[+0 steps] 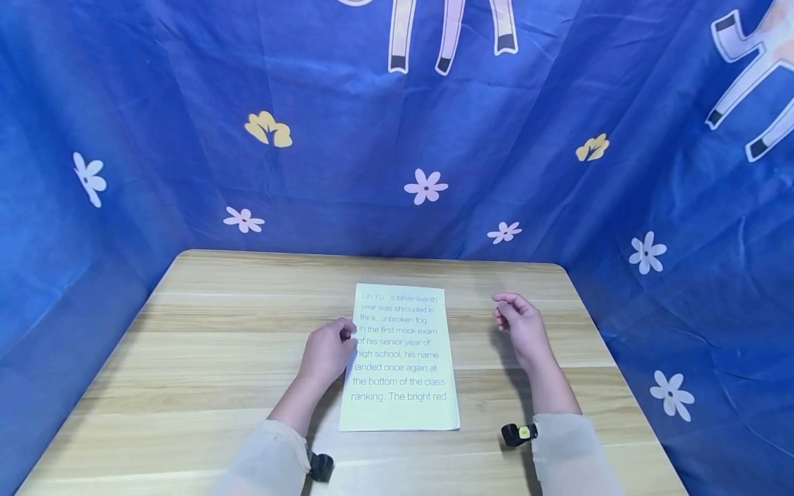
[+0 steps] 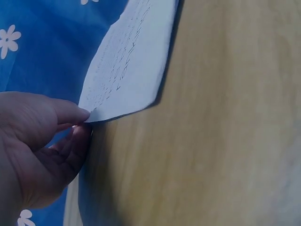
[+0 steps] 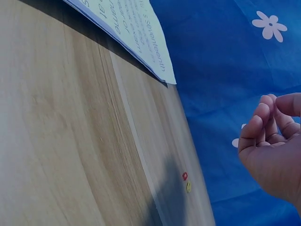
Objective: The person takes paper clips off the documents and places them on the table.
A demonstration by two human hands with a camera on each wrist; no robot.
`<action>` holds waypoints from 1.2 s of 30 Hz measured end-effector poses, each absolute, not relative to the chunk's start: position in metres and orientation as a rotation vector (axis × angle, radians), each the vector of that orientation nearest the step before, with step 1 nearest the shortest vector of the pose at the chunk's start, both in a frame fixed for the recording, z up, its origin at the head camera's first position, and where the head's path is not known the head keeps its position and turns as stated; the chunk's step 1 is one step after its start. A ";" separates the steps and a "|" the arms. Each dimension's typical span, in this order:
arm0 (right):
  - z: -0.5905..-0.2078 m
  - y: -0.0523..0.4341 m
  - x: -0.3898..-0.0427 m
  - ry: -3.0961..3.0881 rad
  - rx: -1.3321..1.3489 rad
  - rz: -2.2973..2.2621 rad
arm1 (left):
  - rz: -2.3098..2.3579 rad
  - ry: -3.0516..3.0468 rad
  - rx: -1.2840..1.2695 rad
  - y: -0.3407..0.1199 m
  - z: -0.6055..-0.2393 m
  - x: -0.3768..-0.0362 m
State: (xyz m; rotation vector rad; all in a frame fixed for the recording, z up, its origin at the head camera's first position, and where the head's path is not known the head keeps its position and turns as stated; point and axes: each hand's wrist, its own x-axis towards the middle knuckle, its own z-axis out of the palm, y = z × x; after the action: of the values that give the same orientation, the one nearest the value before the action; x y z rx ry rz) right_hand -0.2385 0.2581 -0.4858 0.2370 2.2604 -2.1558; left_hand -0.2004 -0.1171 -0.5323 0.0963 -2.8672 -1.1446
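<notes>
A pale, printed paper (image 1: 400, 413) with thick edges, seemingly more than one layer, lies upright to the viewer on the wooden table. My left hand (image 1: 329, 353) is at its left edge. In the left wrist view the thumb lies on top of the paper (image 2: 141, 84) at its edge, with the curled fingers below, pinching it. To the right of the paper and apart from it, my right hand (image 1: 524, 334) hovers over the table. Its fingers are loosely curled, thumb close to the index fingertip, and nothing shows between them in the right wrist view.
The wooden table (image 1: 248, 310) has blue curtains (image 1: 335, 172) with flowers and animal legs behind it and at both sides. A small red item (image 3: 185, 176) and a small yellow one (image 3: 188, 187) lie near the table's edge in the right wrist view.
</notes>
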 end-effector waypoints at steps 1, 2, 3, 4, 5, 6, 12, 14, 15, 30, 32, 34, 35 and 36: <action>-0.485 0.257 -0.238 2.279 0.230 -2.139 | -1.119 -2.873 0.086 -0.117 -0.532 -0.200; -0.485 0.255 -0.237 2.296 0.224 -2.124 | -1.095 -2.881 0.077 -0.116 -0.532 -0.200; -0.485 0.254 -0.236 2.313 0.213 -2.109 | -1.074 -2.891 0.067 -0.116 -0.531 -0.200; -0.485 0.253 -0.236 2.326 0.203 -2.100 | -1.049 -2.903 0.059 -0.116 -0.531 -0.200; -0.485 0.252 -0.236 2.340 0.191 -2.088 | -1.021 -2.916 0.051 -0.115 -0.530 -0.201; -0.486 0.251 -0.236 2.354 0.181 -2.077 | -0.999 -2.930 0.043 -0.115 -0.529 -0.201; -0.489 0.249 -0.235 2.404 0.148 -1.997 | -0.903 -2.978 0.012 -0.110 -0.526 -0.200; -0.490 0.249 -0.234 2.410 0.134 -1.976 | -0.884 -2.985 0.015 -0.109 -0.525 -0.200; -0.491 0.248 -0.234 2.410 0.128 -1.969 | -0.870 -2.986 0.014 -0.109 -0.525 -0.200; -0.483 0.232 -0.239 2.591 -0.088 -1.645 | -0.772 -3.042 -0.035 -0.108 -0.525 -0.203; -0.477 0.228 -0.240 2.679 -0.212 -1.427 | -0.715 -3.062 -0.062 -0.108 -0.525 -0.204; -0.470 0.223 -0.240 2.714 -0.338 -1.213 | -0.664 -3.074 -0.094 -0.109 -0.525 -0.205; -0.466 0.220 -0.239 2.715 -0.395 -1.113 | -0.658 -3.078 -0.107 -0.110 -0.525 -0.206; -0.462 0.217 -0.239 2.709 -0.453 -1.025 | -0.663 -3.079 -0.113 -0.111 -0.525 -0.206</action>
State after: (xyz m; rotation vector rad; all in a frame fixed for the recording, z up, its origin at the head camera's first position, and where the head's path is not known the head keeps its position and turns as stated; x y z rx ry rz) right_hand -0.2388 0.2173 -0.4624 -0.4530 2.7086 -1.0247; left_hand -0.2057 -0.1109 -0.5245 -0.1130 -3.0789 -0.6635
